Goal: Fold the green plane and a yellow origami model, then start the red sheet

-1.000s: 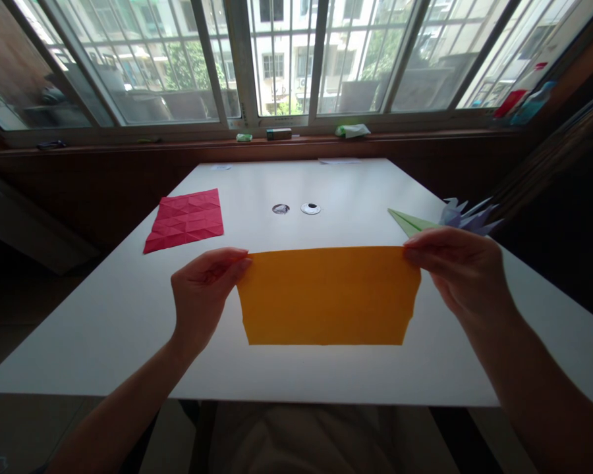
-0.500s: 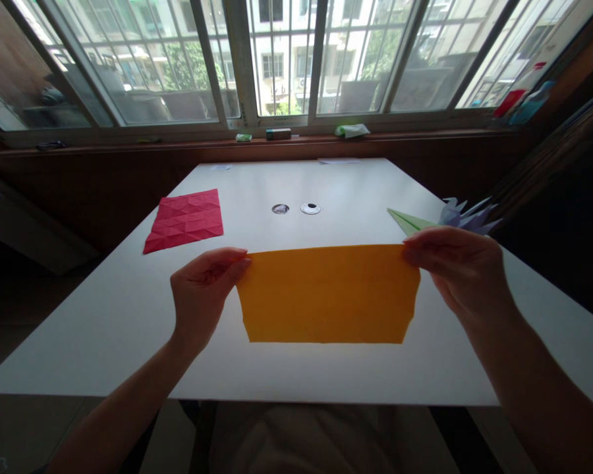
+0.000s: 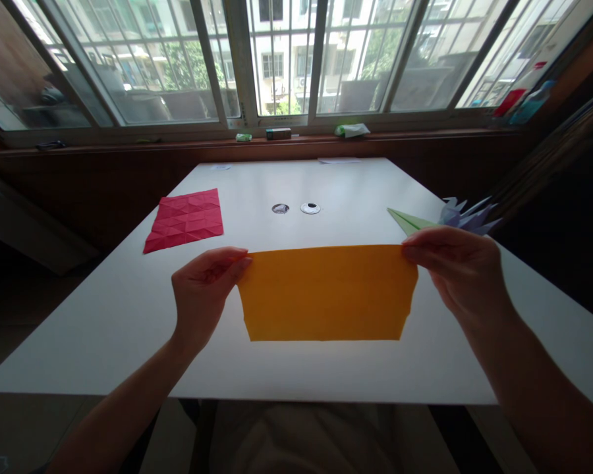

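Note:
A sheet of orange paper [image 3: 326, 296] is stretched between my hands, its top edge straight and its lower corners cut in at a slant. My left hand [image 3: 207, 283] pinches the upper left corner between thumb and fingers. At the upper right corner, my right hand [image 3: 457, 266] has the same kind of pinch. The paper hides part of the white table behind it. Beyond my left hand lies a red paper square [image 3: 185, 219] covered in a grid of creases. Just past my right hand is a green folded paper piece [image 3: 409, 222], partly covered by that hand.
The white table [image 3: 296, 372] stands against a window sill [image 3: 178, 147]. Two round fittings, a left one [image 3: 280, 209] and a right one [image 3: 310, 209], are set in its top. Pale purple folded paper [image 3: 467, 216] sits at the right edge. Small packets, including a green-white one [image 3: 352, 130], lie on the sill.
The orange paper's lower edge has risen very slightly and my right hand has shifted a touch to the left. Both hands keep their pinch.

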The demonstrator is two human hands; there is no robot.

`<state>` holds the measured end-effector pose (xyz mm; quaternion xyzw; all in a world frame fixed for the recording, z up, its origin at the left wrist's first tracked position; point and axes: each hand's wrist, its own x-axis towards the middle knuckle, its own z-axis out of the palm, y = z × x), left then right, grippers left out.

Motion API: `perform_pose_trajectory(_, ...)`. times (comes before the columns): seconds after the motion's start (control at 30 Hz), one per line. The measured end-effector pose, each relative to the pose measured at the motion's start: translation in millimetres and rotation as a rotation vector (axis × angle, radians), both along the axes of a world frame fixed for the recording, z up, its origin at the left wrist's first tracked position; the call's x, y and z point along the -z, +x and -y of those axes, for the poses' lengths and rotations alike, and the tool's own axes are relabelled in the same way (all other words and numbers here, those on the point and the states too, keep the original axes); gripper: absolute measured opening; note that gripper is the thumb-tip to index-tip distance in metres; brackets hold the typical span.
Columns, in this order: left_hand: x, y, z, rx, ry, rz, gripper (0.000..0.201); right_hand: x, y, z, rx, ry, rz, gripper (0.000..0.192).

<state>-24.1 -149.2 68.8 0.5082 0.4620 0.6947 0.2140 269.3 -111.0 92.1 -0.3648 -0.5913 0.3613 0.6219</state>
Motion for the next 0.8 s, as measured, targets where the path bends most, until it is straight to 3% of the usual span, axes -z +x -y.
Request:
perform_pose_trajectory(0.17,1.5,0.5,-1.4,-0.005,-0.010,-0.035,0.013,-2.0,-3.3,0.5,0.057,-0.035,0.019,0.015)
perform_pose_trajectory(0.3,11.9,-1.3,-14.8,0.010,-0.087,-0.147,0.011,12.3,-2.6,-14.7,0.065,-0.104,0.153,0.012)
perform_pose_trajectory(0.4,29.4,-5.8,-33.2,0.033,-0.149,-0.317,0.010,37.2,-3.7,-33.4,0.051,-0.178,0.424,0.014)
perform_pose_trajectory(0.5,50.8,-10.5,-53.0,0.062,-0.213,-0.553,0.012,64.7,-8.5,-50.6,0.144,-0.132,0.823,0.010)
perform_pose_trajectory(0.57,62.7,-12.5,-64.8,0.086,-0.218,-0.798,0.017,79.1,-12.6,-60.0,0.154,-0.122,0.915,0.007)
perform_pose_trajectory(0.67,72.5,-13.4,-79.9,0.117,-0.197,-0.938,0.019,91.5,-17.9,-73.3,0.163,-0.094,1.010,0.010)
perform_pose_trajectory(0.8,74.5,-12.7,-97.5,0.157,-0.175,-1.122,0.026,96.2,-22.6,-90.6,0.212,-0.020,1.124,0.013)
